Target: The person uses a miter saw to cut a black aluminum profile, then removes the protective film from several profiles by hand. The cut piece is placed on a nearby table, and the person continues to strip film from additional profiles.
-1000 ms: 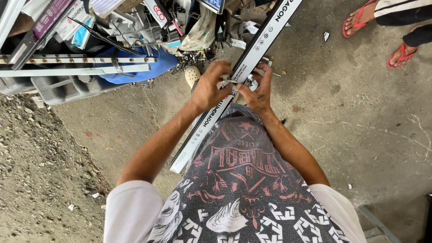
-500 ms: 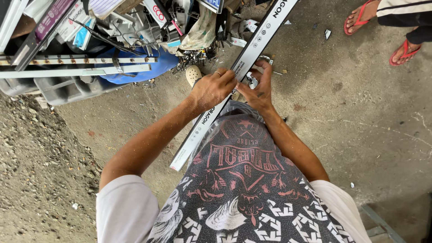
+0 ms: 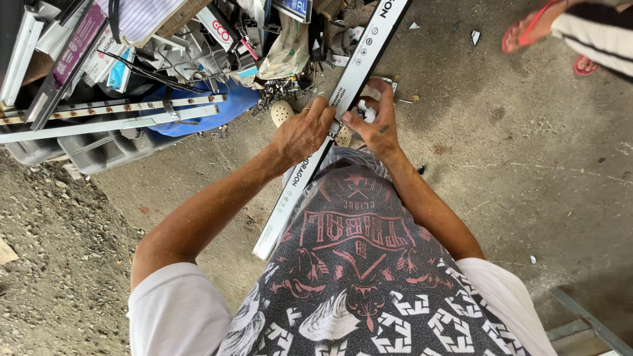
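Note:
A long white metal strip [image 3: 356, 72] with black markings slants from the top of the head view down past my knee. My left hand [image 3: 303, 132] is closed around it from the left, at about its middle. My right hand [image 3: 376, 122] presses against its right edge, fingers pinching small white bits [image 3: 366, 112] stuck there. The strip's lower end [image 3: 264, 247] hangs over the concrete floor beside my patterned shorts [image 3: 356, 264].
A heap of scrap [image 3: 165, 53] fills the top left: metal rails, grey plastic trays, a blue sheet, cartons. A beige clog [image 3: 282, 113] lies near the heap. Another person's feet in red sandals [image 3: 527, 29] stand top right. A metal frame [image 3: 580, 323] sits bottom right. Gravel covers the left.
My left hand has slid a little up along the strip. My right hand has opened its fingers more and picks at the white bits. The other person's feet have shifted slightly.

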The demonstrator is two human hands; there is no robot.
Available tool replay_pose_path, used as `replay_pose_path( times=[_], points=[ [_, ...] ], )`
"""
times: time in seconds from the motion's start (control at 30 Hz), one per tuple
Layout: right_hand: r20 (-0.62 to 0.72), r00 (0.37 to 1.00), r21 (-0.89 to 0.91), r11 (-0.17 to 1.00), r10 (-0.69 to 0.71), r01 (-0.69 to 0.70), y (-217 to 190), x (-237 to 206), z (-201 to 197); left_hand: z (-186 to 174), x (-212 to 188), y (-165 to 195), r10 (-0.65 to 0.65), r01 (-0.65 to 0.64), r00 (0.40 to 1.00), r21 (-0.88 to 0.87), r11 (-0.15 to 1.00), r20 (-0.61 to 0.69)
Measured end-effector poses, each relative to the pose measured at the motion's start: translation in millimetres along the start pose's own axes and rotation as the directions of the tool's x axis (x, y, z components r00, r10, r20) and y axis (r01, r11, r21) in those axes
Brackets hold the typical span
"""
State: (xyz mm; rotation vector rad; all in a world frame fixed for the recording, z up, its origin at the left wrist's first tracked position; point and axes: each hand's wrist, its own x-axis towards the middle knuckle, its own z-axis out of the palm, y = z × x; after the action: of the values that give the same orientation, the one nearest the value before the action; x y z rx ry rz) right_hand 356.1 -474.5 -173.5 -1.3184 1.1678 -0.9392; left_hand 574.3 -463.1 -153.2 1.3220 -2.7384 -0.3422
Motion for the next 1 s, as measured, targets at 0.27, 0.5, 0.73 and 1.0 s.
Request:
replay_pose_path(
  times=[0.27,0.5,0.73,1.0],
  points=[
    [0.056,0.994,-0.041,0.995,0.095,-0.093,-12,13,4,-15,5,7,-0.024,0.024,1.000,0.025,0.999,0.008],
    [0.041,0.994,0.004,0.995,0.101,-0.101,-18,12,5,-12,-4,14,-0.161,0.114,0.963,-0.215,0.970,-0.215],
    [0.057,0.995,0.082,0.993,0.077,-0.082,-18,14,7,-17,-11,6,-0.092,-0.026,0.940,-0.337,0.941,-0.329],
    [0.051,0.985,0.192,0.966,0.165,-0.172,-15,13,10,-17,-15,21,-0.416,0.126,0.825,-0.592,0.796,-0.384]
  ],
)
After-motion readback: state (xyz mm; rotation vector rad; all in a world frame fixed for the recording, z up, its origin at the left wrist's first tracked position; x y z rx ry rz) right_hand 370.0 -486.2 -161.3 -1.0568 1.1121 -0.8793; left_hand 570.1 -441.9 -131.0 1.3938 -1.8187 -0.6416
